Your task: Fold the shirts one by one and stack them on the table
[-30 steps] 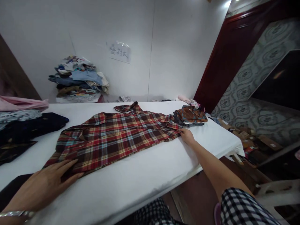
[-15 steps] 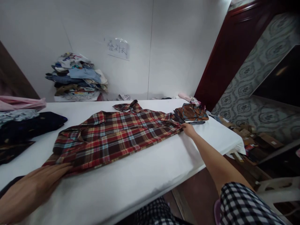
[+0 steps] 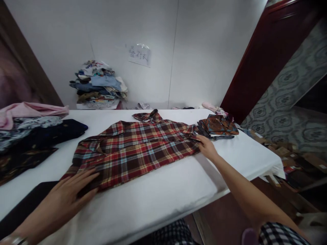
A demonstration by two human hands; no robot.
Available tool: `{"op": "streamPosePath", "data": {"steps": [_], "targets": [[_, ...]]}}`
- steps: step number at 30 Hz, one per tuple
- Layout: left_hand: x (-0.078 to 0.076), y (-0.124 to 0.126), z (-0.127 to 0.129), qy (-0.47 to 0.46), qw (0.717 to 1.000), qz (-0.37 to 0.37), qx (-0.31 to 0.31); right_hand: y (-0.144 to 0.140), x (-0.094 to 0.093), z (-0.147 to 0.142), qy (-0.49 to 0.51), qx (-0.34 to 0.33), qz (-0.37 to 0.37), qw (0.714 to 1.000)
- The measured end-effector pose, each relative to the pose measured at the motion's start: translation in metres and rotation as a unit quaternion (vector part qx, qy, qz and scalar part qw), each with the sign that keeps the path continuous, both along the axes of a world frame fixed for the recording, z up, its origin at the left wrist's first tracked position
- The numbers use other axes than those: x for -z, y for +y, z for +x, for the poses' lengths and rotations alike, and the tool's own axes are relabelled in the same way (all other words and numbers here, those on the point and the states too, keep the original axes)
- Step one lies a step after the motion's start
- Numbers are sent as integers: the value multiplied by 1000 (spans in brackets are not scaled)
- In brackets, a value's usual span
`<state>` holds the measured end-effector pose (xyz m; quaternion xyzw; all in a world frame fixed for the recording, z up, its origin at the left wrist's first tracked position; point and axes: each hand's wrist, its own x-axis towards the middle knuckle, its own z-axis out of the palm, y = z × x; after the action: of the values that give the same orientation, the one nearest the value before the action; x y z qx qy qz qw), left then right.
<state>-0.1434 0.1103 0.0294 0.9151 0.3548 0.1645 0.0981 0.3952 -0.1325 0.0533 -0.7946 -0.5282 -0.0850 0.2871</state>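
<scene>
A red, brown and cream plaid shirt [image 3: 143, 149] lies spread sideways on the white-covered table [image 3: 158, 194], its collar [image 3: 146, 116] toward the wall. My left hand [image 3: 68, 192] rests at the shirt's near left end, fingers spread over the fabric and thumb apart. At the opposite end, my right hand [image 3: 208, 148] touches the shirt beside the cuff. Its fingers look stretched out over the cloth, and some are hidden behind the hand.
Folded brown patterned clothing [image 3: 219, 125] lies just beyond my right hand. To the left is a stack topped by a pink garment [image 3: 38, 111], with dark cloth [image 3: 28, 200] nearer me. A tall clothes pile [image 3: 100, 86] stands by the wall. Cardboard boxes [image 3: 286, 153] sit off the table's right end.
My left hand has moved right and its fingers have spread wider over the shirt. My right hand has loosened from a pinch on the shirt's corner. The view has swung left.
</scene>
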Motion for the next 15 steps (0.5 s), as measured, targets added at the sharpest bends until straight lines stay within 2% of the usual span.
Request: {"op": "streamPosePath", "data": {"steps": [2,4,7,10,15], "targets": [[-26,-13,44,-3,1000,15,20,24,1,-39,14,-106,-8,994],[-49,-21,94,-11,997,6,75,46,3,-77,23,-178,-60,982],[-69,-20,166,-23,993,-2,114,65,11,-113,4,-215,-167,962],[-74,-12,227,23,996,-53,68,68,19,-125,-33,-198,-224,954],[-62,-3,306,61,994,-88,-6,64,27,-122,-51,-188,-219,956]]}}
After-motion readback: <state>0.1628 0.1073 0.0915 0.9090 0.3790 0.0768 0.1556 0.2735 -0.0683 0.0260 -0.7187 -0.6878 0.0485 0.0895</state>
